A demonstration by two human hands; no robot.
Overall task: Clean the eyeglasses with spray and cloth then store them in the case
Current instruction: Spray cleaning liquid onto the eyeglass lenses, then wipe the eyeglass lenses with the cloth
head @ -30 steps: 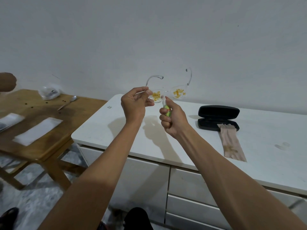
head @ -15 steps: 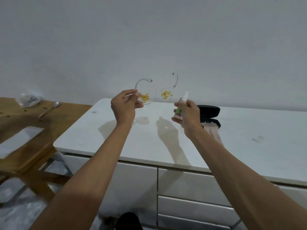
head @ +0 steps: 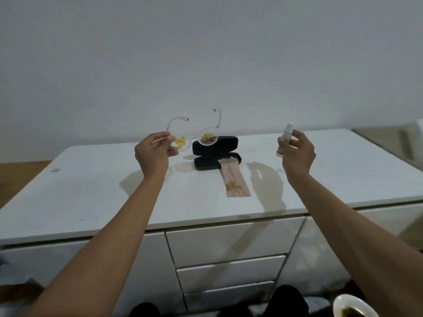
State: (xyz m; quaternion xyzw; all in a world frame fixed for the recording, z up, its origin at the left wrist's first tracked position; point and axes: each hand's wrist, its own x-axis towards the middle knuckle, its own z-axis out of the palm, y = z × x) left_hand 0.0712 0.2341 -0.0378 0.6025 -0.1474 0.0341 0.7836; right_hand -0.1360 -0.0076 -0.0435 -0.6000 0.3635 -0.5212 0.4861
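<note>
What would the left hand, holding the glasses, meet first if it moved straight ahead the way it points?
Probably the open black case on the white cabinet; depth is uncertain, so the left hand might pass above it toward the wall.

Clear plastic eyeglasses (head: 194, 133); matt black case (head: 216, 154); pinkish cloth (head: 235, 179), seemingly soft; smooth white countertop (head: 91, 191).

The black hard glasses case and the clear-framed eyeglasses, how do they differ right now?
The black hard glasses case is opaque and lies open on the white cabinet top; the clear-framed eyeglasses are see-through and held in the air by the left hand. The case looks clean, while both lenses carry yellow smears. Neither is folded shut.
</note>
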